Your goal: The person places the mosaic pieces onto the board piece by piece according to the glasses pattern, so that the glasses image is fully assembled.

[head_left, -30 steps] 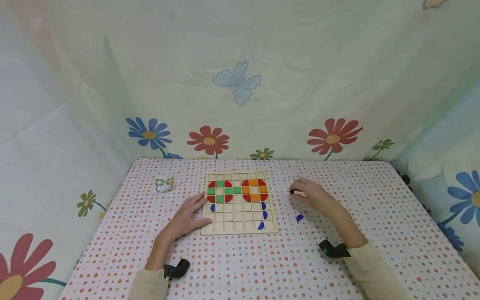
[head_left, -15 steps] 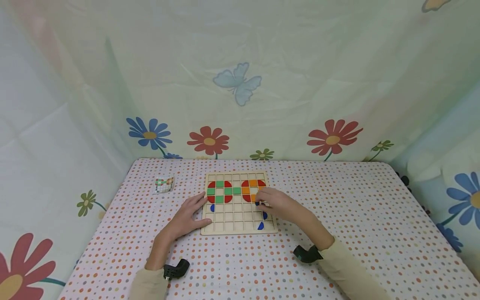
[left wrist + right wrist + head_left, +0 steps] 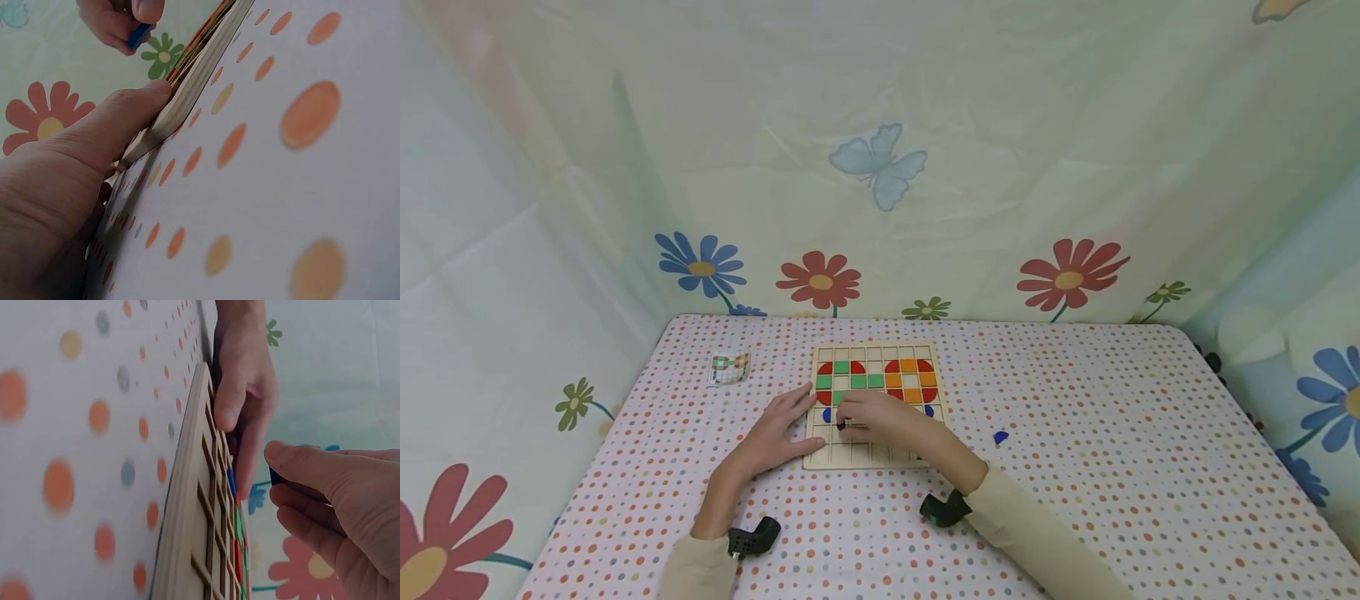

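Observation:
A wooden grid board (image 3: 831,457) carries a red and green ring of tiles (image 3: 858,381) on the left and a red and orange ring of tiles (image 3: 910,365) on the right. Below them sit small blue half-round tiles, one (image 3: 827,414) at the left and one (image 3: 928,410) at the right. My left hand (image 3: 777,427) rests along the board's left edge, fingers and thumb spread. Above the board's lower left part, my right hand (image 3: 887,419) pinches a blue tile (image 3: 137,36) between thumb and fingers. This hand and its forearm hide several cells.
A loose blue tile (image 3: 1001,437) lies on the dotted tablecloth (image 3: 1075,392) right of the board. A small pattern card (image 3: 728,369) lies to the left. Flowered curtains (image 3: 880,250) surround the table's back and sides.
My right hand, pinching the blue tile, has swept left from beside the board, across its right side, to its lower left part. The left hand has stayed in place.

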Tool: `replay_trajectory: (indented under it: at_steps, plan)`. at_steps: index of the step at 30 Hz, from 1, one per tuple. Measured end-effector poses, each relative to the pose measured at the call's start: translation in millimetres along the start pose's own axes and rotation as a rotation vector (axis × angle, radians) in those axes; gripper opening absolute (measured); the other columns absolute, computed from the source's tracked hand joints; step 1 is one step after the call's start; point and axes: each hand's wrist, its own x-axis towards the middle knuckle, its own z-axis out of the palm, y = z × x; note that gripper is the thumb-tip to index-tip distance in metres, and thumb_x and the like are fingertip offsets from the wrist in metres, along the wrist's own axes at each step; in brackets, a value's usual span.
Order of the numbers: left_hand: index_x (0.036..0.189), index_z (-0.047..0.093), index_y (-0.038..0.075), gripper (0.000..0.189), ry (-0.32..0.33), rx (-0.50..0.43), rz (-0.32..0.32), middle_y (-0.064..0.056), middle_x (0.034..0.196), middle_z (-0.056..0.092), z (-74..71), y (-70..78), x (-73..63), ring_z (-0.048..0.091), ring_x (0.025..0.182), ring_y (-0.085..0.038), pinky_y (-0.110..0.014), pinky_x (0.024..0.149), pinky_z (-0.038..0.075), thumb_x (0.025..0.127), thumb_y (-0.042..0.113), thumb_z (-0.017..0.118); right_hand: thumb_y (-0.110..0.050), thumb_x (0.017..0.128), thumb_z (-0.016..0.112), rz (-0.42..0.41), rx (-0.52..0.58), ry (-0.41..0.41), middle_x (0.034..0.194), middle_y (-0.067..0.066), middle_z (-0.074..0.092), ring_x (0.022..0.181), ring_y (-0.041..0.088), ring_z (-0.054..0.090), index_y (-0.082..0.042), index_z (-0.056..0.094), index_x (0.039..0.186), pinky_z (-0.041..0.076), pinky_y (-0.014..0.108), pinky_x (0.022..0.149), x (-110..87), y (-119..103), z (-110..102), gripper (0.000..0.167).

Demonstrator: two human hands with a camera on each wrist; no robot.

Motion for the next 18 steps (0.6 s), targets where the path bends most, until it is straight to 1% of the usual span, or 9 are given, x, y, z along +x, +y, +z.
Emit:
replay_trajectory:
  at_steps: [5, 7, 12, 15, 18]
  plan:
    - [0.153, 0.033, 0.017, 0.084, 0.001, -0.003, 0.023, 0.000, 0.163, 0.020, 0.7, -2.2, 0.0, 0.020, 0.149, -0.030, -0.060, 0.113, 0.028, 0.085, 0.053, 0.068, -0.025, 0.093, 0.066, -0.022, -0.051, -0.019, 0.092, -0.006, 0.063, 0.084, 0.006, 0.055, -0.017, 0.069, 0.096, 0.050, 0.017, 0.076, 13.5, -6.6, 11.0, 0.009]
    - [0.153, 0.033, 0.017, 0.084, 0.004, 0.000, 0.032, 0.000, 0.163, 0.020, 0.9, -2.5, -0.3, 0.020, 0.149, -0.030, -0.060, 0.113, 0.028, 0.085, 0.053, 0.068, -0.026, 0.094, 0.066, -0.021, -0.069, -0.030, 0.091, -0.007, 0.062, 0.083, 0.005, 0.054, -0.019, 0.069, 0.095, 0.049, 0.016, 0.075, 17.0, -7.8, 15.2, 0.009]
    - [0.152, 0.033, 0.015, 0.083, 0.014, 0.012, 0.055, -0.003, 0.163, 0.022, 1.2, -2.3, -0.3, 0.022, 0.148, -0.031, -0.060, 0.113, 0.029, 0.086, 0.051, 0.068, -0.030, 0.095, 0.063, 0.009, -0.101, -0.062, 0.092, -0.010, 0.062, 0.084, 0.002, 0.054, -0.020, 0.069, 0.095, 0.049, 0.015, 0.076, 21.0, -8.5, 22.4, 0.011]
    - [0.152, 0.034, 0.013, 0.083, 0.023, 0.026, 0.071, -0.006, 0.162, 0.023, 1.1, -2.5, 0.1, 0.024, 0.147, -0.032, -0.061, 0.112, 0.030, 0.086, 0.051, 0.068, -0.030, 0.096, 0.062, 0.018, -0.113, -0.067, 0.092, -0.009, 0.062, 0.085, 0.003, 0.054, -0.020, 0.070, 0.094, 0.049, 0.015, 0.076, 21.0, -8.5, 24.0, 0.012]
    - [0.152, 0.035, 0.014, 0.082, 0.023, 0.022, 0.066, -0.005, 0.162, 0.023, 0.8, -3.2, 0.0, 0.023, 0.147, -0.032, -0.060, 0.112, 0.030, 0.086, 0.051, 0.068, -0.029, 0.096, 0.062, 0.016, -0.122, -0.066, 0.092, -0.008, 0.062, 0.085, 0.003, 0.055, -0.019, 0.071, 0.095, 0.049, 0.015, 0.077, 20.7, -9.1, 24.4, 0.013]
